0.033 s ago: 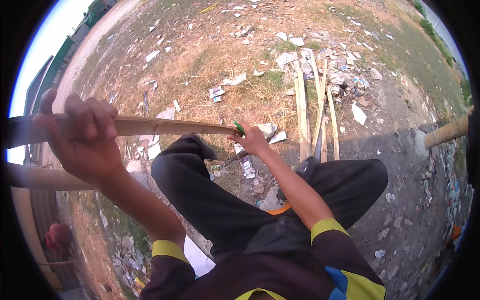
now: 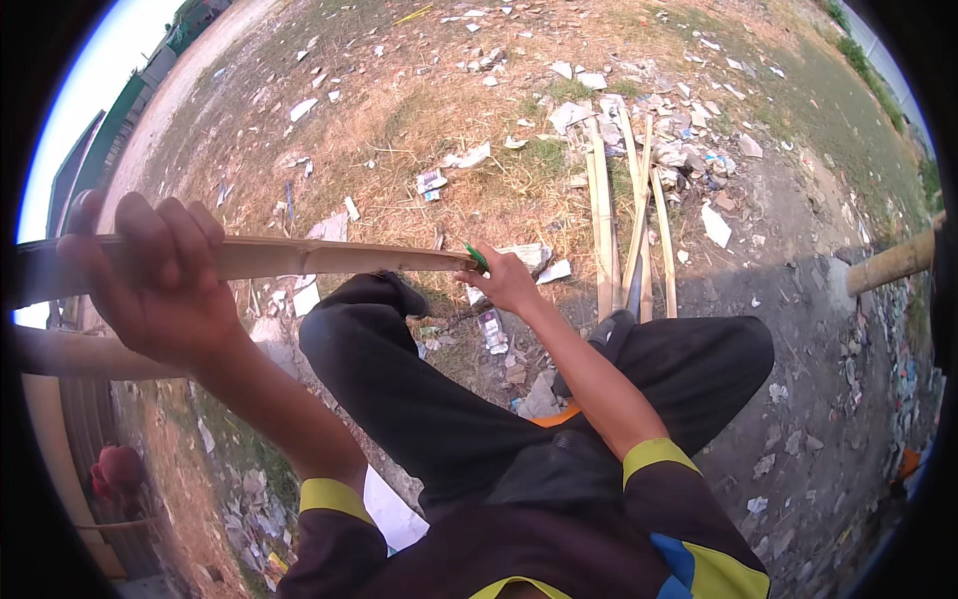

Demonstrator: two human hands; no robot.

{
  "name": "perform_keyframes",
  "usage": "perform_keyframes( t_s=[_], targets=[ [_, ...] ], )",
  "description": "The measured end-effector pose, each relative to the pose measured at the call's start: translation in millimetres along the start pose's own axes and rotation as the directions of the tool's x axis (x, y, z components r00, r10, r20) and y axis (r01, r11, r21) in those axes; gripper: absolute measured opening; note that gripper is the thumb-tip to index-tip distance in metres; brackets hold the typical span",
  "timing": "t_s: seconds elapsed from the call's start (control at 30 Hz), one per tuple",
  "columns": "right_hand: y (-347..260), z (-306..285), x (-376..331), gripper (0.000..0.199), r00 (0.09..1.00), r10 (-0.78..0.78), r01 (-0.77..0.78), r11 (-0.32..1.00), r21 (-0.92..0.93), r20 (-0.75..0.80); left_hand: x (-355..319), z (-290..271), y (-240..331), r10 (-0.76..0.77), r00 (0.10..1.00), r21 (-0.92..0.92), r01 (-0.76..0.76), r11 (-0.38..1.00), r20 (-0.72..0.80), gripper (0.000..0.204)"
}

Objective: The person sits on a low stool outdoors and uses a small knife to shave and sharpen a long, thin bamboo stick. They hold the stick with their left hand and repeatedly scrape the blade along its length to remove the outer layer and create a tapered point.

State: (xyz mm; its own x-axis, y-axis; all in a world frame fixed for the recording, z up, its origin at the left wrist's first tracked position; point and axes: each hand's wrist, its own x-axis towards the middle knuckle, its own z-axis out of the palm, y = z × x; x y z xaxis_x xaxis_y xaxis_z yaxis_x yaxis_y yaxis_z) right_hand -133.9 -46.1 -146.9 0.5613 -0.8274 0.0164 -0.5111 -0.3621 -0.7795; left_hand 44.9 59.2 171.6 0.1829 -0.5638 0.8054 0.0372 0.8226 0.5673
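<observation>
A long split bamboo strip (image 2: 329,258) runs across my front from the left edge to just above my left knee. My left hand (image 2: 165,275) is wrapped round its wide part, with the fingers curled over the top. At the strip's narrower right end, my right hand (image 2: 507,278) is closed with thumb and fingers against the tip. A small green object (image 2: 477,257) pokes up beside those fingers; its kind is hard to make out. Beyond my right foot several more bamboo strips (image 2: 605,215) lie side by side, some crossing.
A thick round pole (image 2: 100,356) passes below my left hand. Another bamboo pole (image 2: 893,268) juts in from the right. Paper scraps, rubble and litter (image 2: 679,150) cover the dry grass. My bent legs (image 2: 399,389) spread beneath the strip. A dark red rounded thing (image 2: 118,469) is at lower left.
My left hand has shifted slightly down and left, and the strip's left part has dropped a little with it. The right hand stays nearly in place.
</observation>
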Motion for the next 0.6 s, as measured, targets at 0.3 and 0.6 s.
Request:
perform_keyframes(
  t_s=[0.3, 0.6],
  targets=[
    [-1, -67, -31, 0.036, 0.933, 0.280, -0.186, 0.914, 0.362, -0.225, -15, 1, -23, 0.091, 0.995, -0.088, -0.087, 0.992, 0.051, 0.053],
    [-82, -80, -96, 0.033, 0.997, 0.066, -0.043, 0.909, 0.415, -0.042, -110, 17, -79, 0.055, 0.981, -0.055, -0.066, 0.996, -0.184, 0.051]
  ],
)
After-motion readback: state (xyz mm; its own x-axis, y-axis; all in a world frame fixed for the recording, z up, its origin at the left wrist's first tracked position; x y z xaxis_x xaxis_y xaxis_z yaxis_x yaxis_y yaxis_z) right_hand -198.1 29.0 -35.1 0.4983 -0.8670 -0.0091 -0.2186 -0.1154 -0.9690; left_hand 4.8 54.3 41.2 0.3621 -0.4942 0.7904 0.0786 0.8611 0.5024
